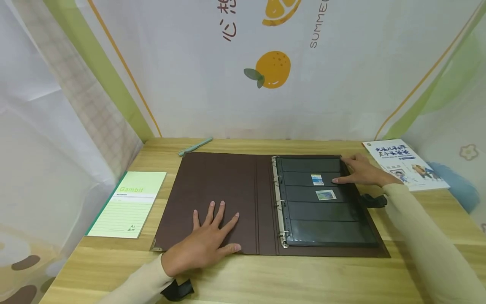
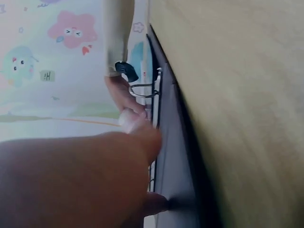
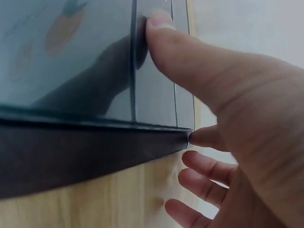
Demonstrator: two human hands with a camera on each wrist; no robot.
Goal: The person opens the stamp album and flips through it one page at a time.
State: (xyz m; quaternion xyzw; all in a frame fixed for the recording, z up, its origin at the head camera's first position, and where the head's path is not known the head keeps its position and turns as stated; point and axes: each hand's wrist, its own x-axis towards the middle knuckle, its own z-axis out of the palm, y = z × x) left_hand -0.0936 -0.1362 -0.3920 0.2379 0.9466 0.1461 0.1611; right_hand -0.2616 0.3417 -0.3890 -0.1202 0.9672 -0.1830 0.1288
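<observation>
A dark brown ring binder (image 1: 220, 181) lies spread on the wooden table. My left hand (image 1: 205, 242) rests on its bare left cover, palm down with fingers spread. On the right side, metal rings (image 1: 280, 202) hold black pocket pages (image 1: 322, 232). Two small stamps sit in the pockets, a blue-and-white stamp (image 1: 317, 180) and a green-blue stamp (image 1: 325, 195). My right hand (image 1: 360, 171) is at the top right corner of the pages. Its thumb (image 3: 164, 35) lies stretched on the glossy top page, the index fingertip touches the corner, and the other fingers are loosely bent beside it.
A pale green notebook (image 1: 127, 204) lies left of the binder. Behind the binder's top left corner is a teal pen (image 1: 195, 146). A white picture book (image 1: 408, 166) lies at the back right, close to my right wrist. A printed curtain (image 1: 197, 84) hangs behind the table.
</observation>
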